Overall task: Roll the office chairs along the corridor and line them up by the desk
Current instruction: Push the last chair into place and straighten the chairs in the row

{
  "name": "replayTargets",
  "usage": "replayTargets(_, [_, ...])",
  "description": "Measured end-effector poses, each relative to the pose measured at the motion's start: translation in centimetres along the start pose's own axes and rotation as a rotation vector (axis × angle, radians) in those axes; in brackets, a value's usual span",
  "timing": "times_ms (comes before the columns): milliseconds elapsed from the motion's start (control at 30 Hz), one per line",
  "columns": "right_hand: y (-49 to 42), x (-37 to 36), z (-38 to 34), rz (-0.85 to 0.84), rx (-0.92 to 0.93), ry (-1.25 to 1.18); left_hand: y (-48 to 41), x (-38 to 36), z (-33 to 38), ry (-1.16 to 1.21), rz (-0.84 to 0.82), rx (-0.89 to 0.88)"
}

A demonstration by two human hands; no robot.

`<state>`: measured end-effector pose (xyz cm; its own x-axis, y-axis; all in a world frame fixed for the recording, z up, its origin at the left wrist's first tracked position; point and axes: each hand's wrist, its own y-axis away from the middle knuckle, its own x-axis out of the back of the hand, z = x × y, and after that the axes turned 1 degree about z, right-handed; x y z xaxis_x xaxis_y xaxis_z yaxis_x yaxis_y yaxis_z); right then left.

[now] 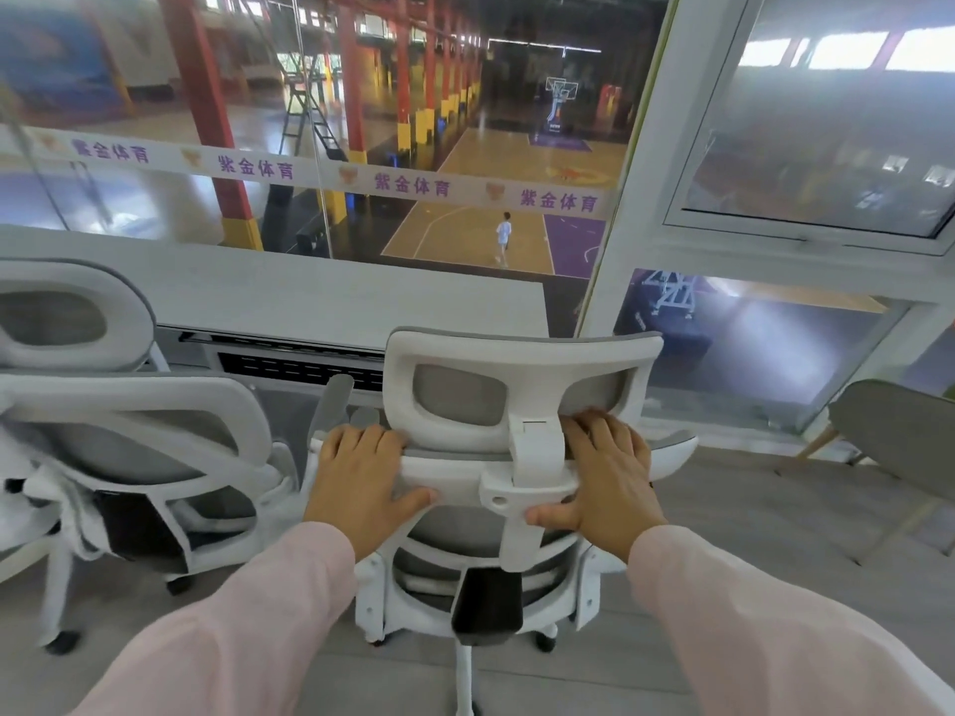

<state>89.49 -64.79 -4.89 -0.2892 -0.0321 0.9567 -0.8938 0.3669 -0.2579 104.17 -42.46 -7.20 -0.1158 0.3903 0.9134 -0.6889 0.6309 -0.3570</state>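
Hands apart — left hand [362,483], right hand [604,478] — each gripping white, grey-mesh office chair [465,540] backrest top

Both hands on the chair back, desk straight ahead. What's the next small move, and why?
Probably ease the office chair a little straight forward. Your left hand and right hand both grip the top of its backrest, it faces the white desk, and the neighbouring chair to its left already sits by the desk edge, so a short push should line them up.

Glass wall [155,69] overlooking a basketball court [491,162], red columns [199,95], purple-lettered strip [408,184], white-framed window [827,136], grey floor [749,534]
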Motion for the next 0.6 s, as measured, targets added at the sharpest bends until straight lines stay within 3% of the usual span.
replayTargets(600, [-5.0, -1.7, -4.1, -0.013, -0.124, -0.008, -5.7, -0.7, -6.5, 0.026, -0.103, -0.111])
